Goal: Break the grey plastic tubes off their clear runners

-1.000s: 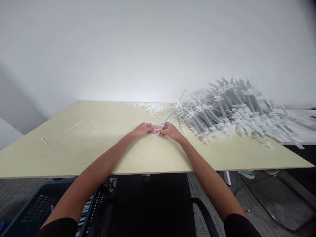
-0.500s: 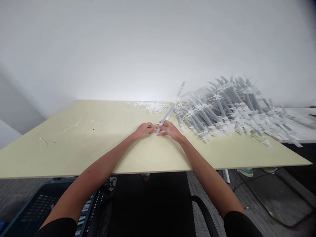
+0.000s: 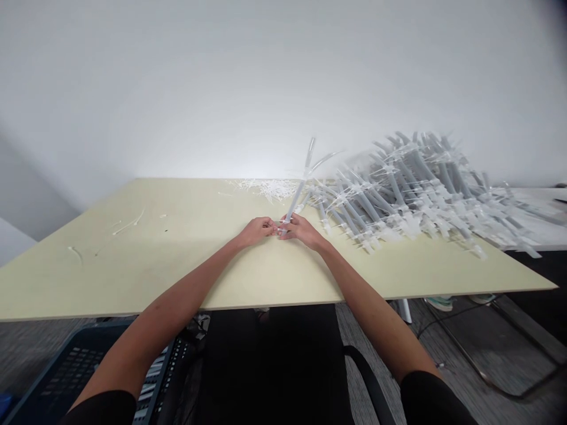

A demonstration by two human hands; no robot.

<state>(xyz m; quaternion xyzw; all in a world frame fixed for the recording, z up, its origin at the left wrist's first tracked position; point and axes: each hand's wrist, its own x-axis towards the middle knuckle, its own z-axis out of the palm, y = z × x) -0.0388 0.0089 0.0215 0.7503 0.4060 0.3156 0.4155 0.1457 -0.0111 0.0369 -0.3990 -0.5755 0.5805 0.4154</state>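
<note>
Pale yellow laminate tabletop (image 3: 133, 265) spreads across the view and meets a white wall (image 3: 266, 77) along its far side. Near the table's front edge, the left hand (image 3: 257, 231) is curled almost closed, its fingertips at the foot of a grey-and-clear moulded plastic tube (image 3: 297, 198), while the right hand (image 3: 302, 231) grips that foot between its fingers and holds the tube nearly upright. From the hands, a large tangled heap of similar moulded tubes (image 3: 411, 195) lies at two o'clock, and a small drift of white plastic scraps (image 3: 266, 189) sits at eleven. Thin white plastic strands (image 3: 128, 224) lie at nine. Below the table, a dark plastic crate (image 3: 75, 378) sits at seven o'clock on grey carpet (image 3: 26, 354), and a pair of sneakers (image 3: 439, 303) shows at four.
</note>
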